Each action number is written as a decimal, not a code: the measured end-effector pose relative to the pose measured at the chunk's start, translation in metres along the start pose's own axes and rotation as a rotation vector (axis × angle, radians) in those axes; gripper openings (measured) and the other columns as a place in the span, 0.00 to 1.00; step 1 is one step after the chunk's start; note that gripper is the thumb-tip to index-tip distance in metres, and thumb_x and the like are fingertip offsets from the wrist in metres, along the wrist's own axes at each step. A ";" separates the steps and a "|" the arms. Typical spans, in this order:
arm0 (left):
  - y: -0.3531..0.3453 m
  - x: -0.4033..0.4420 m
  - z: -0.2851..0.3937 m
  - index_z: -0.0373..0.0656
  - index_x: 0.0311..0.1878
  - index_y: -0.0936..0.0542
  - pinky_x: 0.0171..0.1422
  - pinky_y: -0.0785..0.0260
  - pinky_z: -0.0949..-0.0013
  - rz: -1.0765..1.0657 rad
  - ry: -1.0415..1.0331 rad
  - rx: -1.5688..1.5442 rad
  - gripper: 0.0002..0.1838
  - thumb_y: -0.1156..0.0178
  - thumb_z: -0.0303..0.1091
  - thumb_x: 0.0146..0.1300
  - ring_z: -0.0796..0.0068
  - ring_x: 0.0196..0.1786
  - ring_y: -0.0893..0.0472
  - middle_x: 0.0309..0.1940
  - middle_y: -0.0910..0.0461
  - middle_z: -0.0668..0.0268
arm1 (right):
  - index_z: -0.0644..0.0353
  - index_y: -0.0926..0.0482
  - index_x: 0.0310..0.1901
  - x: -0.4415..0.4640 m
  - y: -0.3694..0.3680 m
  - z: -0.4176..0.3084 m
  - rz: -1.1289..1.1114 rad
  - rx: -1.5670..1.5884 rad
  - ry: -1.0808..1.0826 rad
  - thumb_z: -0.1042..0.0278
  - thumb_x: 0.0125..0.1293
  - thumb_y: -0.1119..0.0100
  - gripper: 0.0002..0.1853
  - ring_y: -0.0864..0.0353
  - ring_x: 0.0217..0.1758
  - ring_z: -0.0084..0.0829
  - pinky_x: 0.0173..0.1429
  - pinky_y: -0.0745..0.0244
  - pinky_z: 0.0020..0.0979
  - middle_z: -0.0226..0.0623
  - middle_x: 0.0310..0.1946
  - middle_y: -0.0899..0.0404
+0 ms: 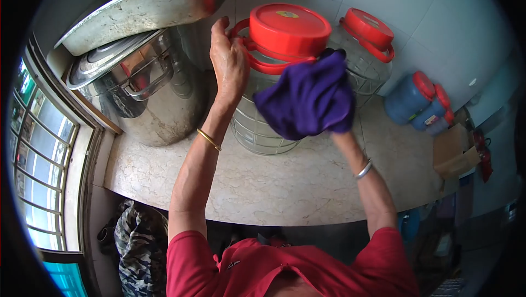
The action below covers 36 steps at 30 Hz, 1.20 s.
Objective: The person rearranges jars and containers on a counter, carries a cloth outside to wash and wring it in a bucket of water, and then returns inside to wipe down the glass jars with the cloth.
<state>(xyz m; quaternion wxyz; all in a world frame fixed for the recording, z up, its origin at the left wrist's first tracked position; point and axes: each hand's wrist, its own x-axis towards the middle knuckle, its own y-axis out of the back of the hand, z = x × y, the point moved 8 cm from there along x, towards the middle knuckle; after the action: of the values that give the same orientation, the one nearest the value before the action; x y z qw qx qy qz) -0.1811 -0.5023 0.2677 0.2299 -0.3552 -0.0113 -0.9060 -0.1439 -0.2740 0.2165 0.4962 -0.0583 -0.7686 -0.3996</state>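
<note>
A large clear jar [266, 119] with wire-like bands and a red screw lid [290, 29] stands upright on the counter in front of me. My left hand [229, 67] is at the left of the jar's top, closed around the side by the red carrying handle [266, 66]; some of its fingers are hidden behind. A bunched purple cloth [309, 100] covers most of my right hand [341, 139], which holds it against the jar's right front. Little more than the wrist shows there, and the fingers are out of sight.
Behind to the right stands a second red-lidded jar [370, 59]. Blue containers [408, 100] with red lids and a cardboard box [455, 152] are farther right. At left, a big steel pot [159, 100] carries a metal basin [142, 12], beside a barred window [44, 165].
</note>
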 end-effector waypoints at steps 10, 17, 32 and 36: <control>0.006 0.002 -0.009 0.28 0.61 0.36 0.58 0.32 0.68 -0.010 0.134 -0.044 0.25 0.51 0.22 0.60 0.67 0.53 0.23 0.56 0.29 0.47 | 0.63 0.25 0.33 -0.095 -0.129 -0.122 -0.461 0.366 0.100 0.80 0.53 0.45 0.05 0.21 0.40 0.39 0.45 0.26 0.31 0.39 0.30 0.24; 0.051 -0.057 0.017 0.33 0.60 0.31 0.64 0.37 0.67 0.104 0.040 -0.268 0.21 0.47 0.25 0.63 0.66 0.60 0.28 0.55 0.27 0.52 | 0.63 0.22 0.51 -0.126 -0.067 -0.068 0.064 1.302 -0.909 0.70 0.70 0.49 0.12 0.23 0.40 0.18 0.45 0.27 0.22 0.27 0.40 0.19; 0.077 -0.280 -0.057 0.42 0.55 0.30 0.55 0.27 0.69 0.233 1.128 -1.036 0.16 0.54 0.42 0.73 0.73 0.49 0.22 0.47 0.23 0.65 | 0.63 0.19 0.44 0.073 0.013 -0.158 -0.176 0.030 0.360 0.79 0.50 0.39 0.16 0.16 0.38 0.35 0.40 0.22 0.29 0.42 0.35 0.17; 0.086 -0.272 -0.084 0.44 0.59 0.31 0.58 0.29 0.70 -0.038 0.974 -0.929 0.18 0.51 0.42 0.72 0.75 0.53 0.23 0.52 0.25 0.66 | 0.62 0.25 0.39 0.110 -0.035 -0.150 -0.157 -0.451 0.591 0.76 0.53 0.40 0.10 0.20 0.23 0.34 0.24 0.29 0.33 0.37 0.20 0.23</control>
<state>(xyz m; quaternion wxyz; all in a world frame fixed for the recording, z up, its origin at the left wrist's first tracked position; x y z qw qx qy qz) -0.0234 -0.4832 0.0165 0.0161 0.0321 0.4783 -0.8775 -0.1085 -0.4322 0.3141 0.6391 0.0108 -0.4869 -0.5952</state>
